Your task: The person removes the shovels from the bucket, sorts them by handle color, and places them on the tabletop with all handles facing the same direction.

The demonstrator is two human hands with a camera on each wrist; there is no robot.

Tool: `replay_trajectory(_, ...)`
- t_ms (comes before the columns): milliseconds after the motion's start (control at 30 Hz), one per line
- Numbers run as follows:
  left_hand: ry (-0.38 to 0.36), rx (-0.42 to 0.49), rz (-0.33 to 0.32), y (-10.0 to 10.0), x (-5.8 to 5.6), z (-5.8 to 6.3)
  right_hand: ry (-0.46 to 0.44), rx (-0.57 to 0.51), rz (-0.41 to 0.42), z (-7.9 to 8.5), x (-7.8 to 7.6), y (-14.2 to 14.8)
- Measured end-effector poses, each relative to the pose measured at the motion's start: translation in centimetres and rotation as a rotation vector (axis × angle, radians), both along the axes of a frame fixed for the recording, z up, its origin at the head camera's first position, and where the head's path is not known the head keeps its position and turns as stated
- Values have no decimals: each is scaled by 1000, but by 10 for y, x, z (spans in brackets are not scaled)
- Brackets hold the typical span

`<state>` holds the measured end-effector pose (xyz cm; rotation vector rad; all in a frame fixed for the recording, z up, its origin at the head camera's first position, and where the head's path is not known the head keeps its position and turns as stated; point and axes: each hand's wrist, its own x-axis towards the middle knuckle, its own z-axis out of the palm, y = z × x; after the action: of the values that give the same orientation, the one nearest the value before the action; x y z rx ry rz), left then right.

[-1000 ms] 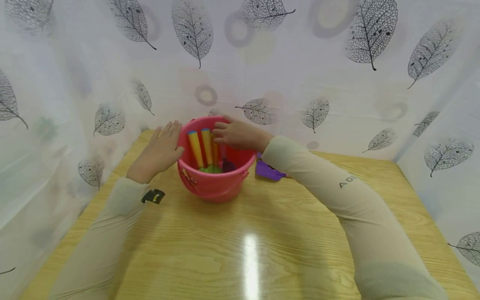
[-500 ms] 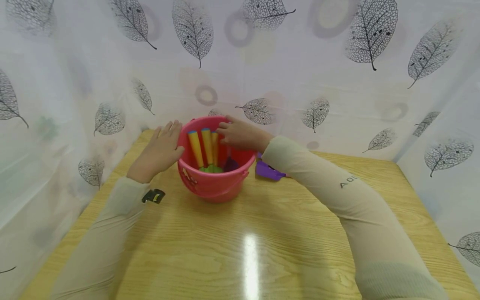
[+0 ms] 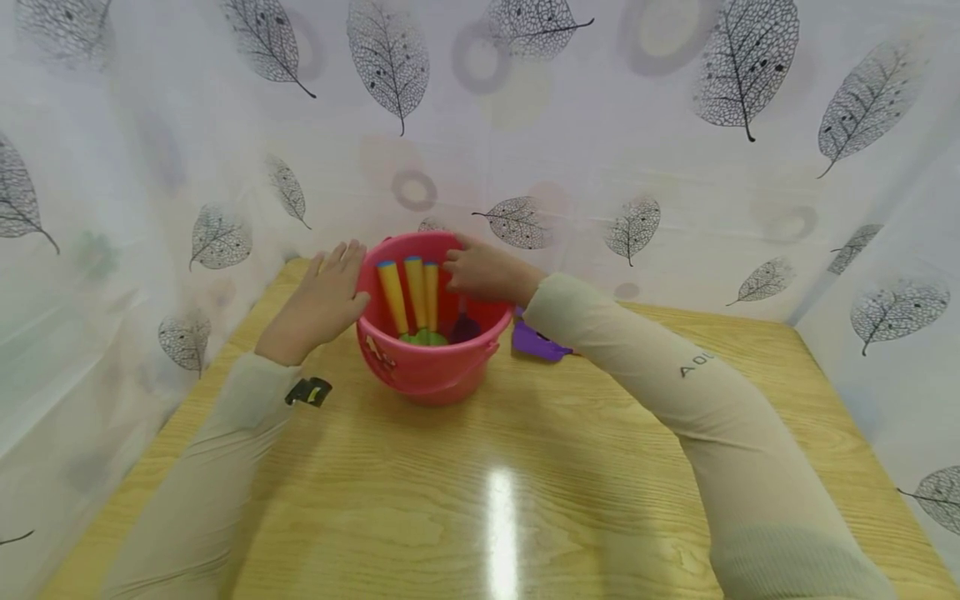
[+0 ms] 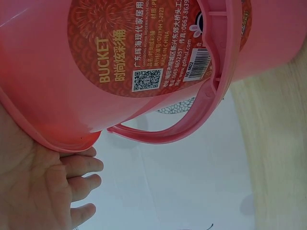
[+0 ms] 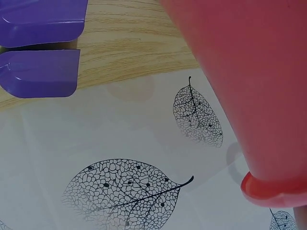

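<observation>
A pink bucket (image 3: 429,371) stands upright on the wooden table in the head view. My left hand (image 3: 313,304) rests on its left rim with straight fingers. In the left wrist view those fingers (image 4: 79,165) reach past the rim, thumb side hidden. Over the right side of the bucket, my right hand (image 3: 491,272) has curled fingers and holds the upper end of a purple shovel (image 3: 466,328); the grip itself is hidden. Several green-headed tools with yellow handles (image 3: 393,296) lean inside the bucket, left of that hand.
Two purple shovel blades (image 5: 41,72) lie behind and right of the bucket, partly hidden by my right sleeve (image 3: 637,350) in the head view. A leaf-printed white curtain (image 3: 675,183) encloses the table (image 3: 420,500). The bucket's pink handle (image 4: 168,136) hangs down its side.
My right hand has shifted slightly right inside the bucket, and the purple shovel has moved right with it, baring more of the rightmost yellow handle. My left hand has stayed put.
</observation>
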<state>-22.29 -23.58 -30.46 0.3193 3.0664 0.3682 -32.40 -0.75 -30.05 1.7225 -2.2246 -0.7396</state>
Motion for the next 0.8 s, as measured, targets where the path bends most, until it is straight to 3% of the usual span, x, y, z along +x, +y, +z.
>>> replay_trajectory(800, -11, 7, -2, 1, 1, 1, 38, 14, 53, 9, 2, 4)
